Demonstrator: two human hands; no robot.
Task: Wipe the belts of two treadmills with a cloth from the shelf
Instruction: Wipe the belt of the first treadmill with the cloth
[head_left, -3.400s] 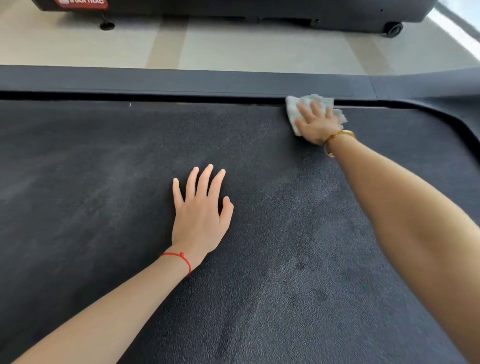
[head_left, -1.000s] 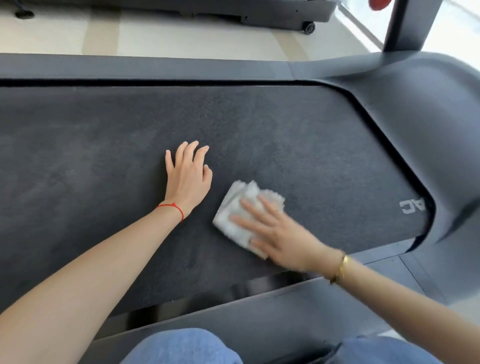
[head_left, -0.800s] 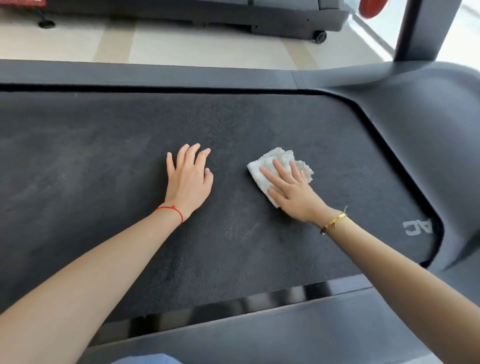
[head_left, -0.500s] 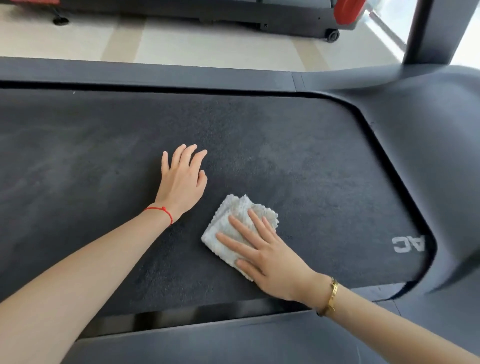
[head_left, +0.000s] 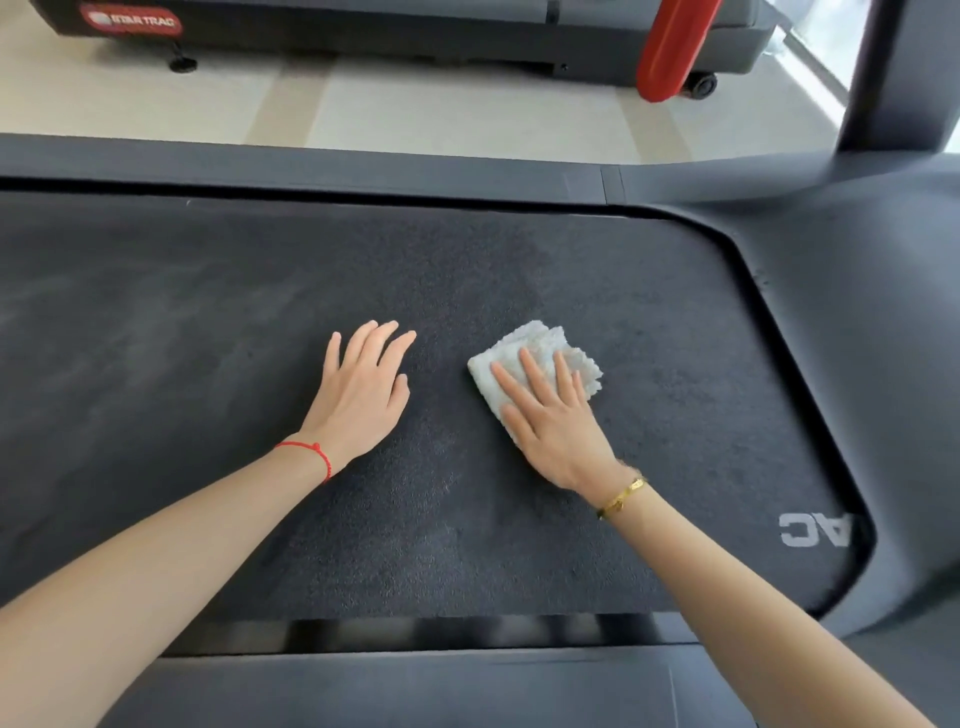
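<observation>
A dark textured treadmill belt (head_left: 208, 364) fills most of the view. A folded white cloth (head_left: 540, 348) lies on it right of centre. My right hand (head_left: 556, 421) presses flat on the cloth with straight, spread fingers and covers its near half. My left hand (head_left: 363, 389) rests flat on the bare belt a little to the left, fingers straight, touching nothing else. White letters (head_left: 815, 527) are printed on the belt near its right end.
Grey side rails run along the far edge (head_left: 311, 166) and the near edge (head_left: 415, 686) of the belt. The motor hood (head_left: 857, 312) curves round the right end, with an upright post (head_left: 904, 73). A second treadmill (head_left: 415, 26) with a red part (head_left: 670, 47) stands across the tiled floor.
My right hand has slid the cloth away from me and to the right on the belt, after sweeping it back and forth. My left hand has stayed flat in place.
</observation>
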